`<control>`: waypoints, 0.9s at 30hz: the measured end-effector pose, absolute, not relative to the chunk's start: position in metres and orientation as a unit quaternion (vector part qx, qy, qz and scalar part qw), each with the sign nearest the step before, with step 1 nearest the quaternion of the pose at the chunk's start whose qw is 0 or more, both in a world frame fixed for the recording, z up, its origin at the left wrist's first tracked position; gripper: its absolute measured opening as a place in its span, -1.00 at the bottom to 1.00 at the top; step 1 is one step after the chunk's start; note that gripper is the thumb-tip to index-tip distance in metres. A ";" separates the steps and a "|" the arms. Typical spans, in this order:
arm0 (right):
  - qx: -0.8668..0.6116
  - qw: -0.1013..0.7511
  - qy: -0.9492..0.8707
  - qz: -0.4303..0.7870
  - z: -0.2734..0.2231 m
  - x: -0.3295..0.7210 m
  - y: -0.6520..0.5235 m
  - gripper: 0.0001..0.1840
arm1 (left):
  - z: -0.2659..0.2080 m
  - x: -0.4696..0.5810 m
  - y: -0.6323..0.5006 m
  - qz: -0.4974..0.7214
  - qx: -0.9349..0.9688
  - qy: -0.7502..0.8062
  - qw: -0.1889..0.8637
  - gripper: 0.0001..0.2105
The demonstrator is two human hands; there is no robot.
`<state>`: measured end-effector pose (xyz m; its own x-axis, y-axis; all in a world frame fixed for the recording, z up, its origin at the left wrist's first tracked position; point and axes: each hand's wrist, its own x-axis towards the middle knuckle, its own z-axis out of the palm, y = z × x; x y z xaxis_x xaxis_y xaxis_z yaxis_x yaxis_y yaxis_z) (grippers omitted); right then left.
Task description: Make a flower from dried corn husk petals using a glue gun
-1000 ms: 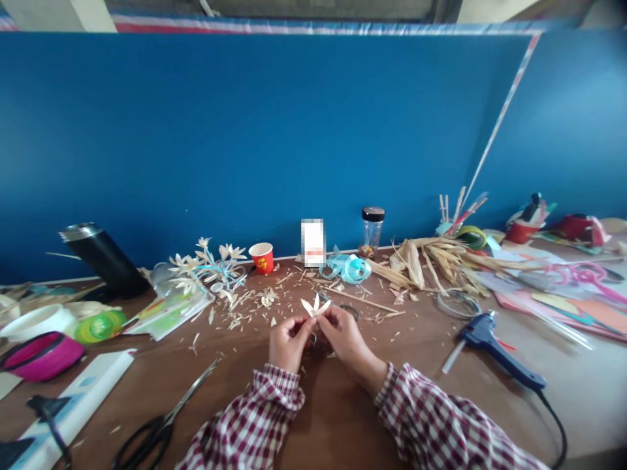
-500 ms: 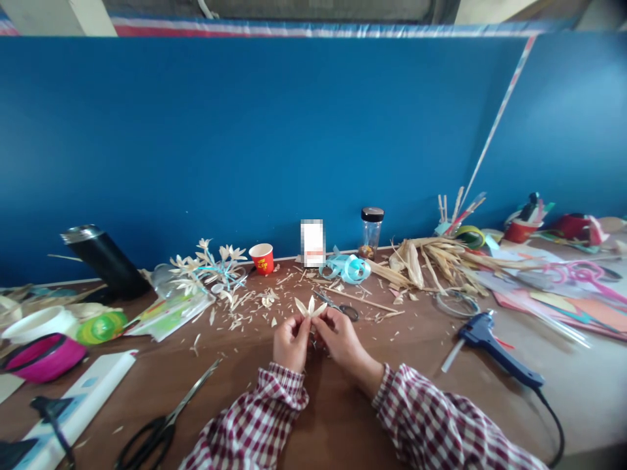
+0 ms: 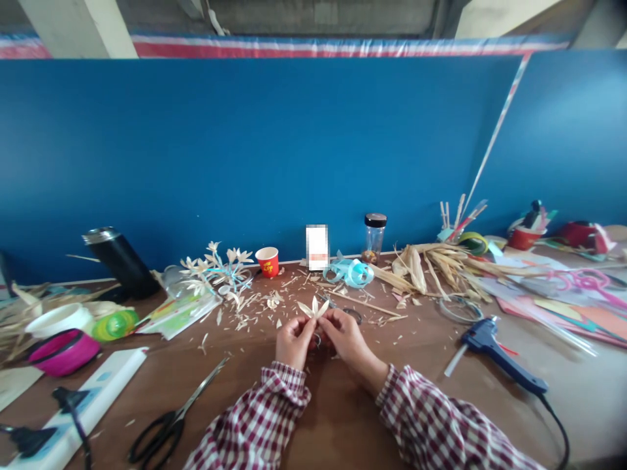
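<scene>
A pale corn-husk flower (image 3: 314, 307) with pointed petals is pinched at its base between both hands. My left hand (image 3: 294, 341) grips it from the left, thumb and finger closed. My right hand (image 3: 347, 337) pinches it from the right, its fingertips close to the left ones. The flower's base is hidden behind the fingers. Just beyond the right hand lies a small pair of scissors (image 3: 353, 316), partly covered. Black-handled scissors (image 3: 164, 427) rest left of my left forearm. To the right of my right hand sits a blue glue gun (image 3: 499, 358).
Finished husk flowers (image 3: 215, 271) on blue stems lie back left by a red paper cup (image 3: 267, 262). Blue ribbon (image 3: 350, 271), a lidded jar (image 3: 375, 238) and dried husks (image 3: 431, 266) line the back. A power strip (image 3: 93, 405) and black flask (image 3: 120, 264) are at left.
The whole view has shifted slightly, so the table's things appear a little lower and further right. Both hands still hold the flower, which is tilted a little differently.
</scene>
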<state>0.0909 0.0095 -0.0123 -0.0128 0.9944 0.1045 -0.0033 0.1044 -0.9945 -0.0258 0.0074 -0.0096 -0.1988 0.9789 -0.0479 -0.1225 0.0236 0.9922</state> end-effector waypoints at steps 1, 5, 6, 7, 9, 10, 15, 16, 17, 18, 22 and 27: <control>-0.472 0.525 -0.530 0.469 -0.012 0.092 0.010 -0.75 | -0.009 -0.028 0.009 0.569 0.400 0.528 0.487 -0.76; -0.476 0.557 -0.534 0.422 -0.007 0.101 0.014 -0.76 | -0.007 -0.039 0.019 0.614 0.315 0.509 0.515 -0.87; -0.477 0.567 -0.529 0.413 -0.005 0.105 0.015 -0.75 | -0.006 -0.040 0.021 0.625 0.285 0.498 0.529 -0.91; -0.479 0.576 -0.522 0.408 -0.004 0.108 0.017 -0.73 | -0.005 -0.041 0.022 0.632 0.256 0.489 0.544 -0.94; -0.484 0.592 -0.506 0.398 -0.003 0.115 0.021 -0.71 | -0.003 -0.040 0.023 0.635 0.217 0.478 0.567 -0.97; -0.487 0.598 -0.500 0.393 -0.003 0.118 0.022 -0.70 | -0.002 -0.039 0.023 0.632 0.208 0.477 0.575 -0.98; -0.520 0.579 -0.523 0.347 -0.004 0.123 0.024 -0.71 | 0.000 -0.035 0.019 0.614 0.216 0.493 0.577 -0.95; -0.524 0.570 -0.535 0.339 -0.004 0.123 0.023 -0.71 | -0.001 -0.035 0.018 0.612 0.223 0.498 0.573 -0.93; -0.526 0.561 -0.546 0.332 -0.004 0.122 0.023 -0.72 | -0.003 -0.035 0.018 0.608 0.234 0.503 0.567 -0.92; -0.526 0.554 -0.557 0.327 -0.004 0.121 0.022 -0.72 | -0.004 -0.036 0.019 0.605 0.251 0.510 0.558 -0.90; -0.524 0.522 -0.601 0.303 -0.001 0.118 0.018 -0.72 | -0.012 -0.039 0.022 0.588 0.324 0.529 0.519 -0.81; -0.531 0.550 -0.582 0.279 0.011 0.124 0.015 -0.65 | -0.012 -0.043 0.022 0.574 0.369 0.542 0.490 -0.76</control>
